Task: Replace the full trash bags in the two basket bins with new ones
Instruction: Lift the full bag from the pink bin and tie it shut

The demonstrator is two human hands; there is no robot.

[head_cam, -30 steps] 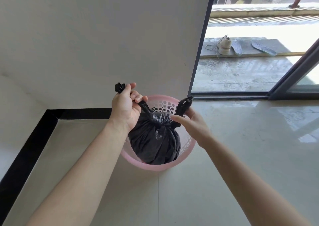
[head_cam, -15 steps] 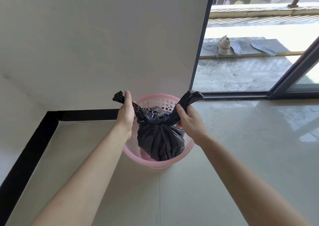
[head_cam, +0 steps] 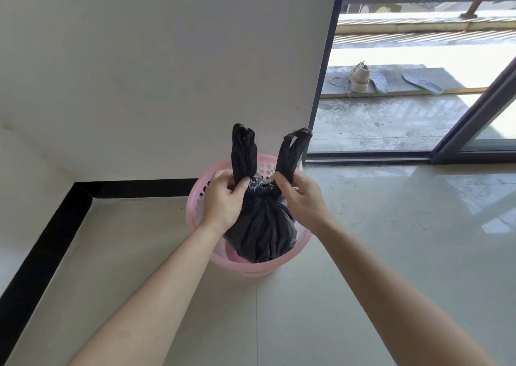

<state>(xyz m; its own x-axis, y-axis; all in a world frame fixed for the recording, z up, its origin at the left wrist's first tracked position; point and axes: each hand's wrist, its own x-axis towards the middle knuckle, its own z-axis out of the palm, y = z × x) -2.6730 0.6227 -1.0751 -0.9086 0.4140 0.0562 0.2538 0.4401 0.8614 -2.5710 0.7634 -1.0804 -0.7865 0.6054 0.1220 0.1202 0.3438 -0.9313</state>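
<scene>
A pink perforated basket bin (head_cam: 195, 220) stands on the tiled floor against the white wall. Inside it sits a full black trash bag (head_cam: 262, 226), knotted at the top, with its two handle ends sticking straight up. My left hand (head_cam: 223, 198) grips the base of the left handle end. My right hand (head_cam: 300, 195) pinches the base of the right handle end. Both hands are close to the knot, just above the bin's rim. Only one bin is in view.
The white wall with its black skirting (head_cam: 139, 189) runs behind and left of the bin. A sliding door frame (head_cam: 324, 66) opens to a balcony at the right, where a white shoe (head_cam: 360, 77) and insoles (head_cam: 421, 82) lie. Glossy floor tiles stretch to the right.
Both hands have slid down to the knot and come closer together. The handle ends, earlier pulled outward to the sides, now stand upright.
</scene>
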